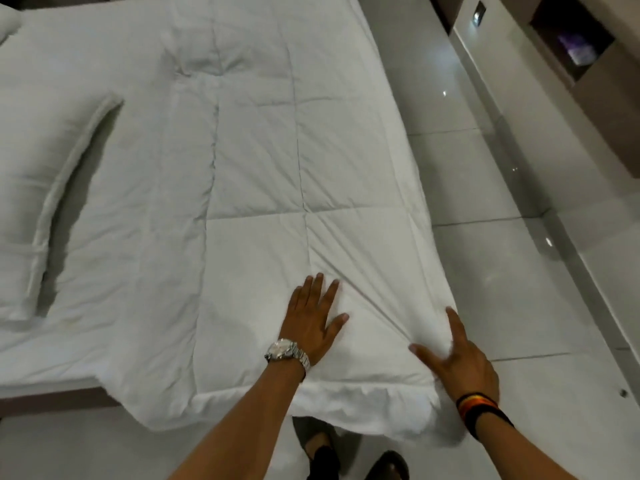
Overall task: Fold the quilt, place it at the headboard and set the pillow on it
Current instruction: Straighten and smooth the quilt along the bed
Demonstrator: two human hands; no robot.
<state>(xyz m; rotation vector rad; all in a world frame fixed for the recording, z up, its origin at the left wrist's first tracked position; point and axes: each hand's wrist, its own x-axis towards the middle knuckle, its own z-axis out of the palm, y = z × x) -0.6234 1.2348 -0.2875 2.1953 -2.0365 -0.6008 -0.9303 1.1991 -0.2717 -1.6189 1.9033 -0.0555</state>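
A white stitched quilt (259,150) lies spread flat over the bed, and its near edge hangs over the bed's foot. My left hand (311,317), with a metal watch on the wrist, lies palm down on the quilt near that edge, fingers apart. At the quilt's near right corner my right hand (457,358) rests with fingers spread. Creases fan out from its thumb, and a small bulge of fabric sits between thumb and forefinger. A white pillow (24,202) lies on the bed's left side. Part of a second pillow (7,19) shows at the far left corner.
Glossy pale floor tiles (502,271) run along the bed's right side. A brown cabinet with open shelves (595,74) stands at the far right. The brown bed frame (52,400) shows at the near left. My dark shoes (384,465) stand at the bed's foot.
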